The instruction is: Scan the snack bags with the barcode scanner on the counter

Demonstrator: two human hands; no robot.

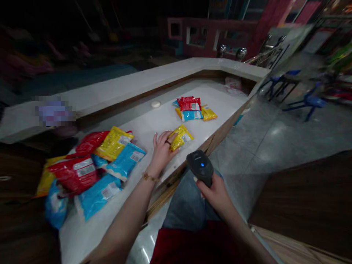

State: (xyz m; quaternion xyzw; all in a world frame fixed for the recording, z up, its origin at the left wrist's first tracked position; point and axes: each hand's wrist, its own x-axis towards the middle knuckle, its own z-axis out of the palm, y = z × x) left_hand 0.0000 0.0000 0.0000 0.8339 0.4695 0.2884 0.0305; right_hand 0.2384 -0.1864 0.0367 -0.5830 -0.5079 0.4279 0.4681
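My left hand (162, 150) is closed around the left side of a yellow packet (183, 136) on the white counter, its thumb at the near edge. A barcode label faces up on that packet. Held in my right hand (217, 194) is a dark barcode scanner (198, 163) with a lit blue light, above my lap and to the right of the yellow packet. Beyond my left hand lies a small pile with a red packet (190, 105), a blue packet (192, 115) and another yellow packet (209, 113).
Several larger packets lie to my left, including a red packet (79, 174) and a blue packet (97, 194). A raised white ledge (154, 77) runs along the counter's far side. A small round white object (156, 105) sits near it. Blue stools (313, 101) stand on the floor at right.
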